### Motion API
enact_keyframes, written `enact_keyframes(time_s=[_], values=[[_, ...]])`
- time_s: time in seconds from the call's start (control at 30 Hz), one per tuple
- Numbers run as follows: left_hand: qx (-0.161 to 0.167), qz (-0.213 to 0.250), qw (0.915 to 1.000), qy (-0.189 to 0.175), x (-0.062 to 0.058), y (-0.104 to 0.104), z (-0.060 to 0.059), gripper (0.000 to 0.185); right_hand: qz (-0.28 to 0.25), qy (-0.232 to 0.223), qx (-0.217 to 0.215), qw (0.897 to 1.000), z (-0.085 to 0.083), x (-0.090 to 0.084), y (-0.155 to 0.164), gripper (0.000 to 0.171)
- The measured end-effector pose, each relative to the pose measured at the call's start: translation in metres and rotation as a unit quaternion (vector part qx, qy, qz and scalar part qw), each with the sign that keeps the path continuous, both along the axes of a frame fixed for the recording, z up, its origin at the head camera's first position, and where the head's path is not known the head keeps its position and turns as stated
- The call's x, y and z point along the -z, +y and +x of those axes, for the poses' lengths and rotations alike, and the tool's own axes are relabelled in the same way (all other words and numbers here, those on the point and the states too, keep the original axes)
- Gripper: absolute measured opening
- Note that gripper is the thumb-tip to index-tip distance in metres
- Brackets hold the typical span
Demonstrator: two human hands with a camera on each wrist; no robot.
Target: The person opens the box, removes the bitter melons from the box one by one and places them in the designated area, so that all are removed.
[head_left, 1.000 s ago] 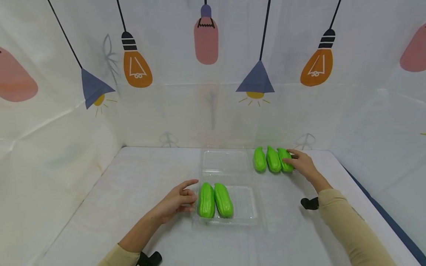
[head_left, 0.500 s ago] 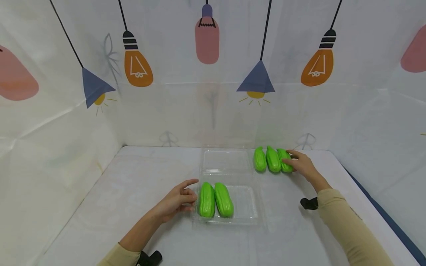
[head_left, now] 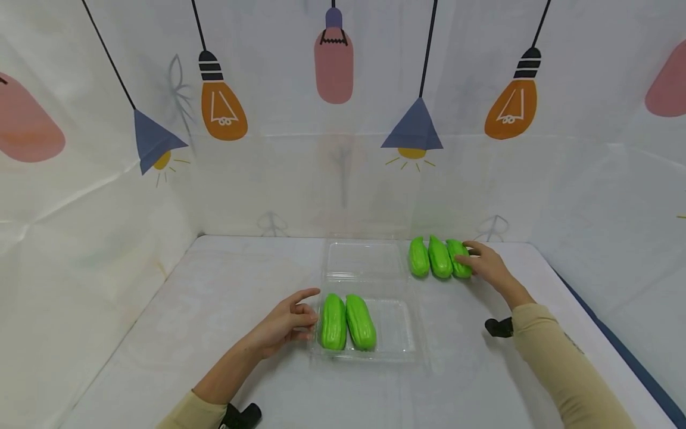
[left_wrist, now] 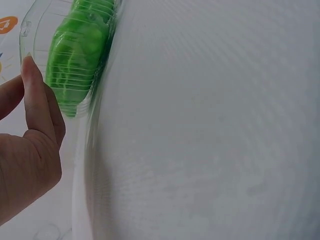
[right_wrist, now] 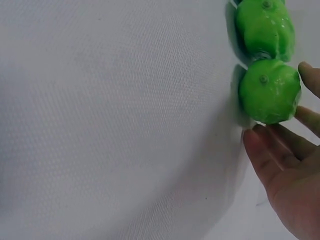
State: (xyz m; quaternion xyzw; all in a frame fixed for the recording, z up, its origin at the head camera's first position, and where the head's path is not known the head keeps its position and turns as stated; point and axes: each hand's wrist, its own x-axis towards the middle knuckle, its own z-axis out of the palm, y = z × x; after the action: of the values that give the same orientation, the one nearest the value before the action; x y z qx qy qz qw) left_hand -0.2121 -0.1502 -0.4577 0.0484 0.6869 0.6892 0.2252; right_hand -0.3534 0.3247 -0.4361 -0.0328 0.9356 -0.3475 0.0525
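Gourd at the right end of the row, upper right of the frame, and the right hand is on it! Thumb to one side, fingers round the other: a loose-looking grip, though how firm I can't tell. Underneath is the bench, and close alongside lie the middle gourd and the left gourd. That skin looks smooth and glossy, probably slippery, so the tidy way is to wrap the fattest part fully, then lift straight up so the neighbours don't roll.

Down to the centre of the frame, and it's the box, clear plastic, lid folded right back toward the top of the picture. Two inside already! The outer gourd lies up by the left wall; the inner gourd sits just beside it, its far end leaning in and a slim gap opening toward the near end. Bare floor to their right: room there for another, by my eye, laid parallel.

And the left hand? Grasping nothing, fingers mostly extended, touching the box's left edge. A steadying touch, I'd judge, and best kept light, since thin plastic like that could buckle or skid.
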Motion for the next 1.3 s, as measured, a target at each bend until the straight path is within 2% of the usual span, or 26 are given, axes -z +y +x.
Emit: enact_keyframes(time_s=[0.2,0.93,1.3], values=[[-0.002,-0.002,1.0000,-0.001,-0.001,0.000,0.001,0.071,-0.010,-0.004,0.003,1.000,0.001,0.000,0.003,0.072],[-0.003,-0.002,1.0000,-0.002,-0.001,0.000,0.001,0.071,0.024,0.056,-0.002,0.998,0.004,0.001,0.005,0.065],[-0.002,-0.002,1.0000,-0.001,-0.001,0.001,0.001,0.072,0.025,0.120,-0.023,0.992,0.011,-0.010,-0.003,0.059]])
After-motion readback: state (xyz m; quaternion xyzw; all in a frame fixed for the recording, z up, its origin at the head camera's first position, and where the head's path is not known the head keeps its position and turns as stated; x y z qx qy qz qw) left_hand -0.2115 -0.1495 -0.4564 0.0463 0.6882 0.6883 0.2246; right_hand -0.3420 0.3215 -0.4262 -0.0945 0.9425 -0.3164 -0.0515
